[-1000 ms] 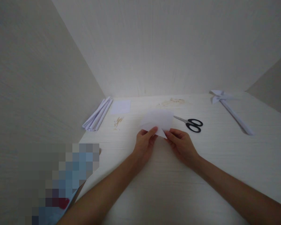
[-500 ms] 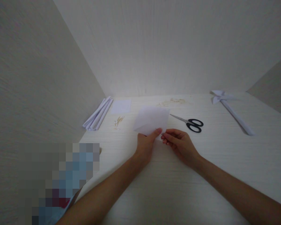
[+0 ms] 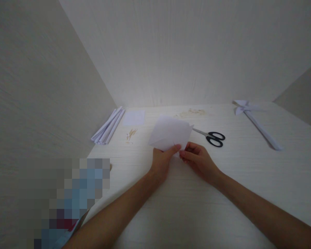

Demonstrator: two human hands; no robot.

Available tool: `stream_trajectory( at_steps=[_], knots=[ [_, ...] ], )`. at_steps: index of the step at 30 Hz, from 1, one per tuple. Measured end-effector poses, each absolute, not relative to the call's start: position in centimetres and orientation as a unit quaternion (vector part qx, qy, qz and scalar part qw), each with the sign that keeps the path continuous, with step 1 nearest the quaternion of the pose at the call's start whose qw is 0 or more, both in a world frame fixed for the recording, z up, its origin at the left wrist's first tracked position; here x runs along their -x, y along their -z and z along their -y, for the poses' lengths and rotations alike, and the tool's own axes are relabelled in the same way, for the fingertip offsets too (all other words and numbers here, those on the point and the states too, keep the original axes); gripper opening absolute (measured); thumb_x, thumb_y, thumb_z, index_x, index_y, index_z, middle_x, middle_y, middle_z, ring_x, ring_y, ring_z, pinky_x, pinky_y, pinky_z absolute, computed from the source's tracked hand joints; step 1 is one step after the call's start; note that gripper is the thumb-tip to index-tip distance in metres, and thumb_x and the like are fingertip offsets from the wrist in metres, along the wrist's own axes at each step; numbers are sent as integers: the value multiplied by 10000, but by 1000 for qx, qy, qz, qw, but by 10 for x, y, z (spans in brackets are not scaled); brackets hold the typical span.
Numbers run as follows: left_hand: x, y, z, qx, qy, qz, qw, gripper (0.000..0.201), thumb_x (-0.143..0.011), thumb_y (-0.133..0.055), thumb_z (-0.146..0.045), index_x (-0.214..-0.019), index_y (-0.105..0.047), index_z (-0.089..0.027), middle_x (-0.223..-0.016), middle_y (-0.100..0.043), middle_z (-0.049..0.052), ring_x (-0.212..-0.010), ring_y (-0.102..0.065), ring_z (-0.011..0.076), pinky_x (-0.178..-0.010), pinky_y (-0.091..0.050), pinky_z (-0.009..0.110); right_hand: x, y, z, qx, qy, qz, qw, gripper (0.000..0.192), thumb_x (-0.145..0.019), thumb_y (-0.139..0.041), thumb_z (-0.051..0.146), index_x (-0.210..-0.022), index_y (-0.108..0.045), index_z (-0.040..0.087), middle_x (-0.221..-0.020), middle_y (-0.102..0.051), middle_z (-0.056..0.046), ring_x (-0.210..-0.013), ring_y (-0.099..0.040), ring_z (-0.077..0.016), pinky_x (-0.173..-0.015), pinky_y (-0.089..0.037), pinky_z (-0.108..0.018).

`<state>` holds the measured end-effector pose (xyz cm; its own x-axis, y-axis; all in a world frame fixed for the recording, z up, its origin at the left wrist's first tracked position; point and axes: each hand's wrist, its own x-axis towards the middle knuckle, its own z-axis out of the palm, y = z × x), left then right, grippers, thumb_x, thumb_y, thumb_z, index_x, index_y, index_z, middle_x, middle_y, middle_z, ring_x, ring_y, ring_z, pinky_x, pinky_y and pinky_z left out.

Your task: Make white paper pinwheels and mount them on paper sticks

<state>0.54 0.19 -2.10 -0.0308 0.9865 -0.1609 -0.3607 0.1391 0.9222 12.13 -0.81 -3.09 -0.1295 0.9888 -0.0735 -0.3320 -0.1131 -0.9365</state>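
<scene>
While a pale wall (image 3: 166, 52) fills the top of the frame, a white bench (image 3: 248, 200) spreads from beneath it to the bottom edge. Right of centre lies a rolled paper stick (image 3: 261, 129) with folded paper vanes (image 3: 241, 108) at its far end; at centre left is a bundle of paper rolls (image 3: 109, 126). At mid-frame, the left hand (image 3: 161, 162) pinches a white sheet (image 3: 169, 129) near its lower edge, thumb on top; the right hand (image 3: 198, 159) has a narrow grip, fingertips together at the sheet's lower right, though I cannot tell whether paper is between them. Tilted, the sheet has shifted since half a second ago: a corner now juts further right, covering the scissors' tip in the view. That suggests the left hand is steadying the sheet while the right works its lower edge. A flat paper square (image 3: 134, 118) lies beside the rolls, black-handled scissors (image 3: 214, 138) right of the sheet, and thin tan sticks (image 3: 131, 134) below the square.
</scene>
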Motion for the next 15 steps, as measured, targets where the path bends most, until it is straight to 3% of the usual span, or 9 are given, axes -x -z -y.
stream_trajectory(
  at_steps=[15],
  knots=[
    [-4,19,-4,-351,-571,-428,606,207,-560,-696,-197,-755,-641,-152,-857,-659,52,-799,-595,167,-813,-439,320,-121,33,10,442,-564,493,493,163,-638,-643,289,-566,-535,190,-599,-505,27,-589,-444,-117,-590,-352,-263]
  ],
)
